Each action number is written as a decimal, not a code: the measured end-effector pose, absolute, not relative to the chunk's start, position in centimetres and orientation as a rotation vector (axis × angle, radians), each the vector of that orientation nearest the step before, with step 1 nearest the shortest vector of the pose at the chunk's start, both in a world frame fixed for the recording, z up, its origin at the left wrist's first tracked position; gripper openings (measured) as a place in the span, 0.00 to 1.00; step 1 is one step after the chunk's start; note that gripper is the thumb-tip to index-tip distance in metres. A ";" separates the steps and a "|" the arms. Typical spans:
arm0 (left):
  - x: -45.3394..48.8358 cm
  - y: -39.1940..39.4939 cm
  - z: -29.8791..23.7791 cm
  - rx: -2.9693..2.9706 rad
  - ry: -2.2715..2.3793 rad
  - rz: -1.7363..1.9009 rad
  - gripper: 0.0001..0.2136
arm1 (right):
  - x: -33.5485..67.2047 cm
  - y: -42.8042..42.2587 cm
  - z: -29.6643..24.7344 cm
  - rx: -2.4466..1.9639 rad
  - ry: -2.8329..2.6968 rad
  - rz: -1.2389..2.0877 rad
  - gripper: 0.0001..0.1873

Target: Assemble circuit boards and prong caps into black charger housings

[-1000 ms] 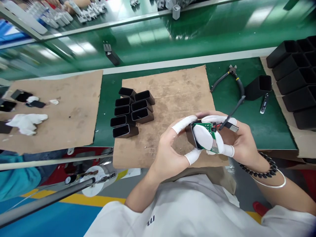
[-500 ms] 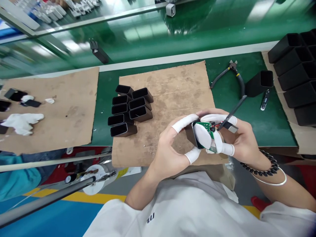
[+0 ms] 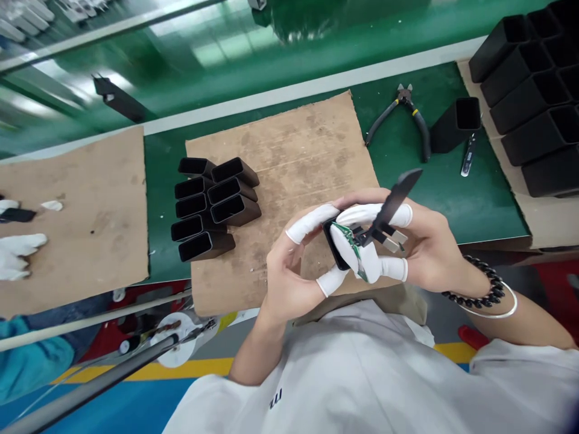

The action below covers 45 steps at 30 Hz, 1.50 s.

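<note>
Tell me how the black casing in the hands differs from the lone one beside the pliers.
The held casing is pinched by the left hand above the cardboard; the lone casing lies untouched on the green mat by the pliers. The held casing has a green circuit board at its mouth, gripped by the right hand; the lone casing's mouth looks empty. Both are black rectangular sleeves.

The right hand point(image 3: 425, 247) tips its tool point(image 3: 398, 193) steeper, with the tip now toward the upper right. The board point(image 3: 346, 241) shows as a thinner green sliver at the casing point(image 3: 332, 238). The plug point(image 3: 118, 102) rides left along the belt point(image 3: 271, 54).
</note>
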<state>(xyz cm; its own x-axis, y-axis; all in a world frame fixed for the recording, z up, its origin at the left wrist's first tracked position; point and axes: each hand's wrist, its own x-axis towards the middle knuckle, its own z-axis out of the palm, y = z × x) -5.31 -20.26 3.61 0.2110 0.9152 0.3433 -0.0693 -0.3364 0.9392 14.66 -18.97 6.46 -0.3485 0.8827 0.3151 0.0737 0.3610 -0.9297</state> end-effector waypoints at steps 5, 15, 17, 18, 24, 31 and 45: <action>-5.4 -20.3 3.3 1.549 0.849 1.280 0.29 | 14.8 -18.9 6.5 -0.855 -1.720 1.114 0.15; -5.1 -20.3 2.6 1.431 0.974 1.172 0.29 | 14.9 -19.0 5.3 -0.987 -1.623 1.310 0.26; -5.2 -20.2 2.5 1.358 0.985 1.095 0.30 | 15.4 -18.7 5.1 -0.960 -1.591 1.398 0.35; -5.3 -20.1 2.4 1.317 0.984 1.052 0.31 | 15.8 -18.4 5.1 -0.935 -1.571 1.412 0.40; -6.4 -19.1 2.0 1.080 0.752 0.814 0.33 | 17.9 -16.5 6.5 -0.880 -1.721 1.118 0.27; -6.8 -18.8 2.0 1.000 0.602 0.742 0.32 | 18.2 -15.0 6.4 -0.903 -1.958 1.185 0.10; -3.8 -20.5 2.3 1.721 1.257 1.164 0.29 | 14.5 -21.1 7.5 -1.360 -1.743 0.635 0.11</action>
